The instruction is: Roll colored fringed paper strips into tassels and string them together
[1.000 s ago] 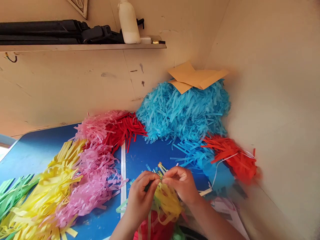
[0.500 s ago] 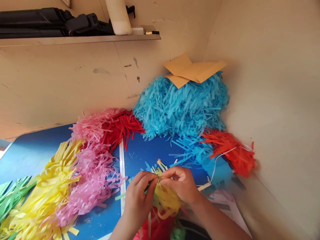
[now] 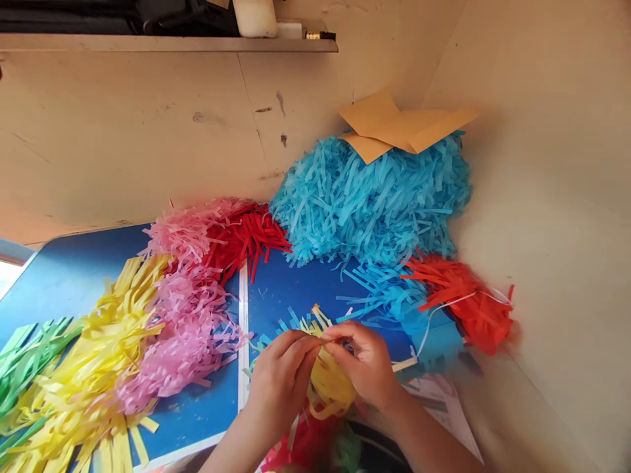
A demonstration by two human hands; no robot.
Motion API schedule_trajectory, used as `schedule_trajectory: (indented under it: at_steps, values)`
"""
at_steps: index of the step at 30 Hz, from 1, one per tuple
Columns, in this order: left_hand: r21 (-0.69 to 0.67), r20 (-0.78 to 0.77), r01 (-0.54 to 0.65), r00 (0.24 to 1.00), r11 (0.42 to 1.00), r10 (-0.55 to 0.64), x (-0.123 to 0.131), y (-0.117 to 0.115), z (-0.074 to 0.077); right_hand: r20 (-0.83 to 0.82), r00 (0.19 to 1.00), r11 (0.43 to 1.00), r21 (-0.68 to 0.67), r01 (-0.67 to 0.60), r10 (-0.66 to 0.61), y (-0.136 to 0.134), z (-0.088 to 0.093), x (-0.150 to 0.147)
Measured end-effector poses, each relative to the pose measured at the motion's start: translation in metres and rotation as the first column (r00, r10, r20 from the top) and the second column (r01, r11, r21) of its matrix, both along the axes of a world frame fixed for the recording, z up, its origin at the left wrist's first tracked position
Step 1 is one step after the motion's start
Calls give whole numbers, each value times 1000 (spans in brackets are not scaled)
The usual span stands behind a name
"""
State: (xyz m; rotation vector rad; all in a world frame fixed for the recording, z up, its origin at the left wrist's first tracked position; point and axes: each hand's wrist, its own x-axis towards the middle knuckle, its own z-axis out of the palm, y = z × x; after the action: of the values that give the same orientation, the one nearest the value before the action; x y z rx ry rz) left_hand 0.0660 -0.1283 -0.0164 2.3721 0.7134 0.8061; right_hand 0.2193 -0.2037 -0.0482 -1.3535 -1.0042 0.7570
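My left hand and my right hand meet at the fingertips near the table's front edge. Both are closed in a pinch on something thin and small that I cannot make out. Just beneath and between them hangs a bunch of yellow paper fringe, its pale strips also poking up behind the fingers. Lower down, partly hidden by my wrists, are red fringe and a bit of green fringe.
Left on the blue table lie green, yellow, pink and red fringe. A big light-blue fringe heap carries tan paper. Right is orange-red fringe with white string. A shelf juts overhead.
The view has tilted down and shifted left, so the shelf sits higher in the picture. My hands stay pinched together, with fingertips slightly shifted; the green bit between them no longer shows.
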Motion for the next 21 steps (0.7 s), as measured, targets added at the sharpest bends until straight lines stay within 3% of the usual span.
schedule_trajectory:
  at_steps: [4, 8, 12, 15, 21]
  values:
    - [-67, 3, -60, 998, 996, 61, 0, 2, -1, 76, 996, 998, 37, -50, 47, 1, 2, 3]
    - [42, 10, -84, 996, 996, 84, 1, 3, -3, 181, 978, 995, 6, -103, 100, 0, 1, 5]
    - [97, 50, -25, 999, 995, 20, 0, 6, -1, 41, 992, 992, -45, -114, 116, 1, 3, 9]
    - [66, 75, 19, 997, 998, -24, -1, 9, 1, 44, 995, 992, -86, -89, 93, 4, 5, 13]
    - [-49, 129, 113, 986, 992, -106, 2, 15, 6, -19, 990, 989, 56, -138, 139, 6, 5, 14]
